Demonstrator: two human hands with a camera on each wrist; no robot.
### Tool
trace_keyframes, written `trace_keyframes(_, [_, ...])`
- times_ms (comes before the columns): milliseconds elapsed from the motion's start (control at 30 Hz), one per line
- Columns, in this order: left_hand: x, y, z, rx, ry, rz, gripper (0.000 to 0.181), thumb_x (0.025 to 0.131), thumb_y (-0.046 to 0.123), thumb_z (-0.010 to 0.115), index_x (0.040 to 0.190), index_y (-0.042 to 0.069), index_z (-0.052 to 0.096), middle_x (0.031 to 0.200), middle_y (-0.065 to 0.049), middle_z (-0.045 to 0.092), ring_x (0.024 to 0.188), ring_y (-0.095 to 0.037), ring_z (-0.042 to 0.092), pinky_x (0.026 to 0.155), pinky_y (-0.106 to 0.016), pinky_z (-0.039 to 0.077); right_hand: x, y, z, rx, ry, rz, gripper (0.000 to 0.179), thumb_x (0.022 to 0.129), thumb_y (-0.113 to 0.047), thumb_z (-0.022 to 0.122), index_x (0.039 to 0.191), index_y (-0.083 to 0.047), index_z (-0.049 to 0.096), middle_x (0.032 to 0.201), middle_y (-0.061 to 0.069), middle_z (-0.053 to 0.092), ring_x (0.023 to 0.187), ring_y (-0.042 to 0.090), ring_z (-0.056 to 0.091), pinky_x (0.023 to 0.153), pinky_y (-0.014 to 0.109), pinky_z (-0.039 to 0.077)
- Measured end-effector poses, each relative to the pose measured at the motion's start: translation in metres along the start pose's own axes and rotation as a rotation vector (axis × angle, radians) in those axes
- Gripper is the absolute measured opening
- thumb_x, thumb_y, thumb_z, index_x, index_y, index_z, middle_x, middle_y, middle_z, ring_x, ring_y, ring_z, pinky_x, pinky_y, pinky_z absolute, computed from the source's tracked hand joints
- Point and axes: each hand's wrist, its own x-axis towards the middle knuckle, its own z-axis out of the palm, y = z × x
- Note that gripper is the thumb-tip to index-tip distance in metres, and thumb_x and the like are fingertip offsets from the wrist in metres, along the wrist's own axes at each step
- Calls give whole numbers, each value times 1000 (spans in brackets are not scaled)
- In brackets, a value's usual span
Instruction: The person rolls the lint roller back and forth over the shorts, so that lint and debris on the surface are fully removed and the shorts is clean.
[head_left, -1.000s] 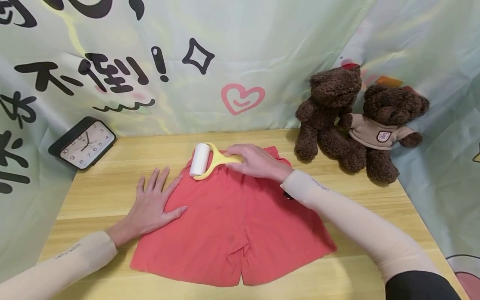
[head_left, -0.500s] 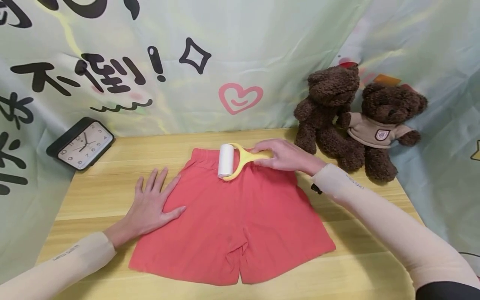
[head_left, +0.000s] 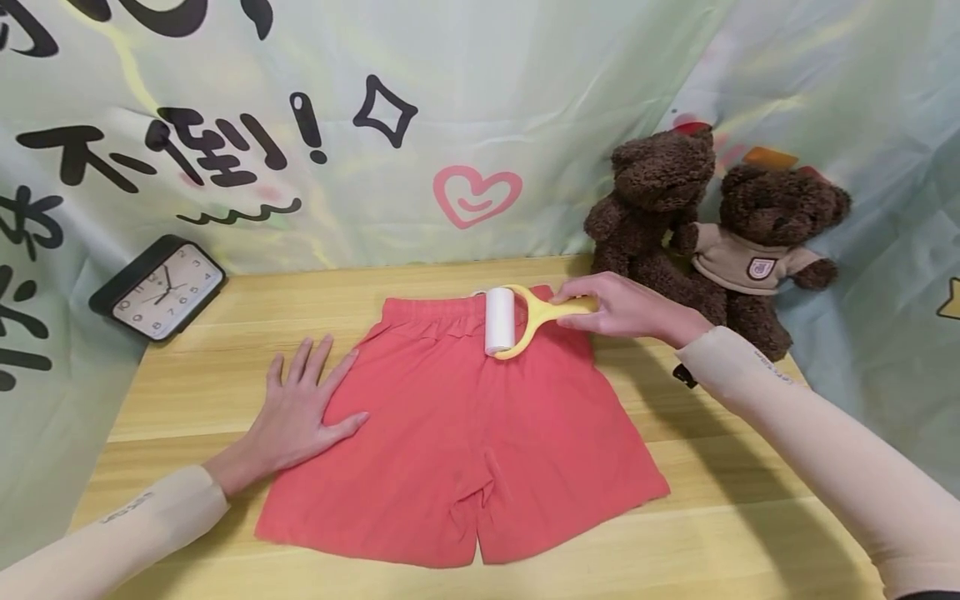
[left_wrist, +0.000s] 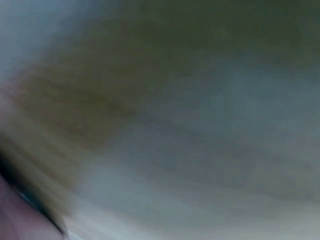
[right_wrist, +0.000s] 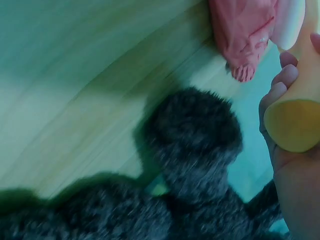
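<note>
Red shorts [head_left: 420, 433] lie spread on the wooden table, waistband toward the back. My left hand [head_left: 300, 417] rests flat with fingers spread, partly on the left side of the shorts and partly on the table. In my right hand [head_left: 618, 307] I grip the yellow handle of a lint roller [head_left: 551, 312]. Its white roll sits over the waistband, a little right of the middle. The right wrist view shows fingers curled round the handle [right_wrist: 295, 122], its hollow end facing the camera. The left wrist view is blurred and mostly filled by the pale sleeve [left_wrist: 215, 150].
A black-framed clock [head_left: 168, 287] stands at the table's back left. Two brown teddy bears [head_left: 652, 192] sit at the back right, close behind my right hand and forearm; one wears a beige shirt [head_left: 738, 258]. A printed cloth [head_left: 570, 125] hangs behind the table [head_left: 180, 400].
My right hand has moved right along the waistband with the lint roller, from the left end to just past the middle. The left hand has stayed in place on the shorts.
</note>
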Motion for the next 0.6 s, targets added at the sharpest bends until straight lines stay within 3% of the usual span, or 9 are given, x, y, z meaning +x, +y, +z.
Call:
trace_keyframes(167, [-1, 0, -2, -1, -8, -10, 98, 91, 64, 71, 171, 19, 38, 170, -29, 30, 155, -56, 22, 112, -85, 15, -11, 7, -7, 21, -2, -6, 18, 103, -24, 80, 121, -18, 80, 104, -4, 75, 57, 10, 37, 64, 33, 45])
trace_keyframes(300, [0, 0, -3, 0, -10, -13, 96, 92, 64, 70, 171, 19, 39, 170, -28, 30, 156, -56, 22, 112, -85, 15, -21, 11, -13, 35, 2, 12, 19, 102, -22, 81, 121, -18, 80, 104, -3, 74, 60, 10, 41, 64, 32, 45])
trace_keyframes(600, [0, 1, -1, -3, -13, -15, 96, 93, 65, 69, 171, 19, 39, 171, -28, 30, 156, -55, 22, 112, -85, 14, -45, 16, -38, 32, -48, 133, 22, 103, -24, 80, 124, -18, 79, 83, 0, 66, 48, 5, 30, 54, 30, 41])
